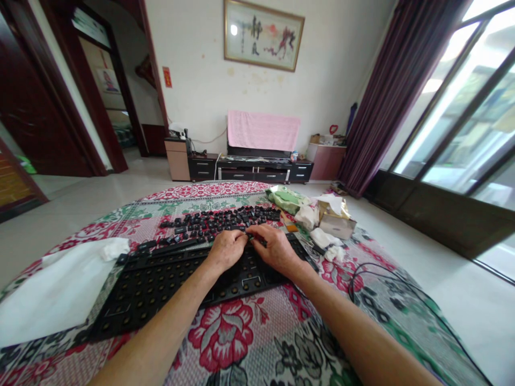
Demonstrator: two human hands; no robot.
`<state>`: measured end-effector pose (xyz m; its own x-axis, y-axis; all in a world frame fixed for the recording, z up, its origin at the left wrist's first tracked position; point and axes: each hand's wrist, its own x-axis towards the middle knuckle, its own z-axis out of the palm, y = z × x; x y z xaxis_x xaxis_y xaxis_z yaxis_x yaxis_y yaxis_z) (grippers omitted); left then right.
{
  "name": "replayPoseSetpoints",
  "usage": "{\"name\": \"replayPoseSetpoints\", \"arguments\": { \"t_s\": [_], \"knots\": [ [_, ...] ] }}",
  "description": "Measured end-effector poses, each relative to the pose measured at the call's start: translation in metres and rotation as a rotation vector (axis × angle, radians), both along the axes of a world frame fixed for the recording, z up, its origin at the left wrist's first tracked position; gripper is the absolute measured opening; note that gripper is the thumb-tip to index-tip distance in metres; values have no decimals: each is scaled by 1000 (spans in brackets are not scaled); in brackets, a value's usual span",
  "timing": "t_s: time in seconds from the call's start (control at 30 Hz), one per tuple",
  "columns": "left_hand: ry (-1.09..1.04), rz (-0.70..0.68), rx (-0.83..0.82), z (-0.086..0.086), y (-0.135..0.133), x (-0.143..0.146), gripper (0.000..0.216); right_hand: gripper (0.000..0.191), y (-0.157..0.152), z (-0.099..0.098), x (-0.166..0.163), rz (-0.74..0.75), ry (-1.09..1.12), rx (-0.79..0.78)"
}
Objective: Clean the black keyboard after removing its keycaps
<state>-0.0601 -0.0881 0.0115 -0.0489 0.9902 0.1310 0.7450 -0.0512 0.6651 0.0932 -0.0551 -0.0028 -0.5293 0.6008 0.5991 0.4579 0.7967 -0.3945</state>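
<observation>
A black keyboard (161,284) with its keycaps taken off lies on the flowered tablecloth (225,338). Over its far edge, right of the middle, my left hand (228,249) and my right hand (273,246) meet with fingers pinched together. Something small and dark shows between the fingertips, too small to name. Many loose black keycaps (213,221) are spread just beyond the keyboard. The keyboard's part under my hands is hidden.
On the left lies a white cloth (60,289). Crumpled tissues (325,238), an opened box (338,222) and a green packet (287,199) sit at the right. A black cable (402,287) loops over the table's right side.
</observation>
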Motion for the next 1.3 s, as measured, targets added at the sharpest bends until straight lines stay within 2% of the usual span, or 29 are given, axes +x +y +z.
{"name": "replayPoseSetpoints", "arguments": {
  "t_s": [0.43, 0.6, 0.7, 0.77, 0.93, 1.07, 1.17, 1.3],
  "knots": [
    [72, -46, 12, 3, -2, 1, 32, 21, -1, -1, -3, -54, -48, -32],
    [119, -50, 13, 3, -2, 1, 30, 25, -2, 1, -1, 6, -63, -22],
    [130, -65, 27, 2, -2, 0, 31, 25, 0, 2, 1, 24, -56, -70],
    [116, -61, 30, 2, -2, 0, 33, 23, 2, 3, 4, 29, -26, -178],
    [98, -40, 36, 1, -2, 0, 31, 20, 8, 8, 15, 229, 79, -717],
    [104, -64, 78, -4, -1, -1, 28, 24, 7, 15, 22, 327, 223, -1026],
    [117, -80, 122, -9, 0, -1, 26, 24, 6, 17, 25, 344, 303, -1149],
    [151, -86, 162, -14, 3, -3, 24, 23, 7, 15, 25, 343, 323, -1174]
  ]
}}
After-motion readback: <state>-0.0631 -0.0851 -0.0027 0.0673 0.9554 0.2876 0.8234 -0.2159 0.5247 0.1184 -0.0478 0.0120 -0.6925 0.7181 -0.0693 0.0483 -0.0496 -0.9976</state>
